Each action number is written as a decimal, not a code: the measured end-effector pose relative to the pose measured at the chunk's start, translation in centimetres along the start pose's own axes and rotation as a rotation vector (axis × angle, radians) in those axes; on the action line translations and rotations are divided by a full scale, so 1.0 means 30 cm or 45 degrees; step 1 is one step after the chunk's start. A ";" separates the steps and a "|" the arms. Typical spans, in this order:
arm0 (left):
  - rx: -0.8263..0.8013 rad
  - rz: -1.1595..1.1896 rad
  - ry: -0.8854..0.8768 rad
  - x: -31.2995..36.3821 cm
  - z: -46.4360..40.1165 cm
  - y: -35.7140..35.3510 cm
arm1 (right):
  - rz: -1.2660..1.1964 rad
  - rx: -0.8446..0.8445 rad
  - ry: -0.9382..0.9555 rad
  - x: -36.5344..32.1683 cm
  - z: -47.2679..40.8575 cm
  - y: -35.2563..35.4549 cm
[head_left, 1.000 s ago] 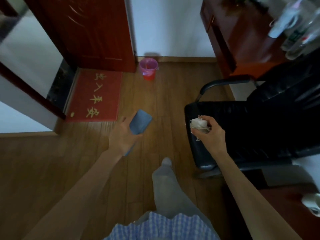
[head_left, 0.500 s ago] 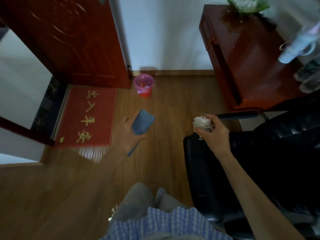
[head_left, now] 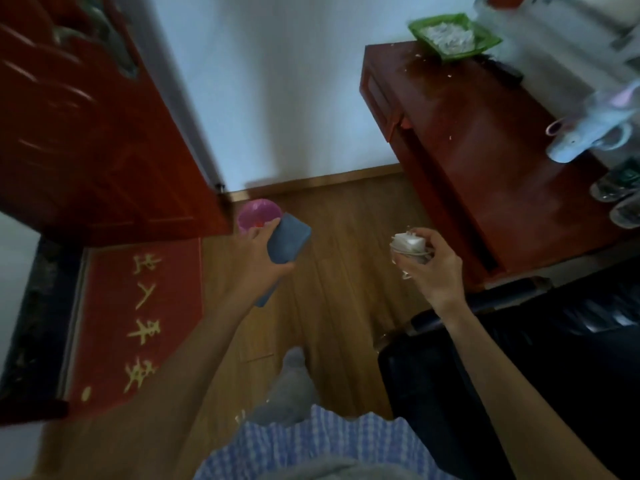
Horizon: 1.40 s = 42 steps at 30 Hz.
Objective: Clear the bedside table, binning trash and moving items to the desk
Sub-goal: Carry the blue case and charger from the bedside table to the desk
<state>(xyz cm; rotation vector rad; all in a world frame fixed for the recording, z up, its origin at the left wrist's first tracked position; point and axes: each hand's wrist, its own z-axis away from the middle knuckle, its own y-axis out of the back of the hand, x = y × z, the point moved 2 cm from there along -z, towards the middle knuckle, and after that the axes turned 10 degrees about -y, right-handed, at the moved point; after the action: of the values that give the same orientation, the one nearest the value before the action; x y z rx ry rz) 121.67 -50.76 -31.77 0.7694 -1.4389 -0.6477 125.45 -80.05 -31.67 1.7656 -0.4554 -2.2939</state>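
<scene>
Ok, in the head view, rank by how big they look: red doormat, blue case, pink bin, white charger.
1. Red doormat, largest.
2. Blue case in the left hand.
3. Pink bin, partly hidden and farther away, so unsure against the case.
4. White charger.

We see the bin (head_left: 259, 216) on the floor (head_left: 349, 244) in the corner by the door (head_left: 86, 133), the mat (head_left: 138, 317) to its left, the worktop (head_left: 485, 168) at right carrying a dish (head_left: 453, 34) at its far edge, and the chair (head_left: 519, 375) before it.
</scene>
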 end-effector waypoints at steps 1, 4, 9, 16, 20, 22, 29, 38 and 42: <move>-0.029 0.030 -0.012 -0.006 -0.069 0.016 | 0.001 0.023 -0.014 -0.020 -0.038 -0.019; -0.091 0.019 -0.050 -0.053 -0.276 0.042 | 0.006 0.094 -0.021 -0.067 -0.143 -0.065; -0.217 -0.008 -0.130 -0.088 -0.570 0.011 | -0.023 0.170 -0.049 -0.106 -0.289 -0.092; -0.205 -0.017 -0.198 0.001 -0.921 -0.054 | 0.065 0.262 -0.062 -0.144 -0.619 -0.042; -0.326 -0.031 -0.130 0.057 -1.196 -0.155 | 0.052 0.347 -0.037 -0.179 -0.858 0.024; -0.329 -0.014 -0.125 0.090 -1.331 -0.202 | 0.058 0.380 -0.036 -0.202 -0.975 0.069; -0.266 -0.040 -0.356 0.297 -1.631 -0.290 | -0.047 0.438 -0.091 -0.265 -1.281 0.227; -0.447 0.041 -0.558 0.486 -1.927 -0.479 | -0.131 0.583 -0.249 -0.196 -1.480 0.359; -0.599 0.051 -0.625 0.577 -2.093 -0.604 | -0.167 0.718 -0.345 -0.162 -1.550 0.398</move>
<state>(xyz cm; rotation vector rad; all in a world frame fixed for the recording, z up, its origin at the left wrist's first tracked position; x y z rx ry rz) 186.18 -70.91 -34.02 0.2137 -1.6429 -1.1482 171.37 -94.78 -33.81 1.7395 -1.1645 -2.6993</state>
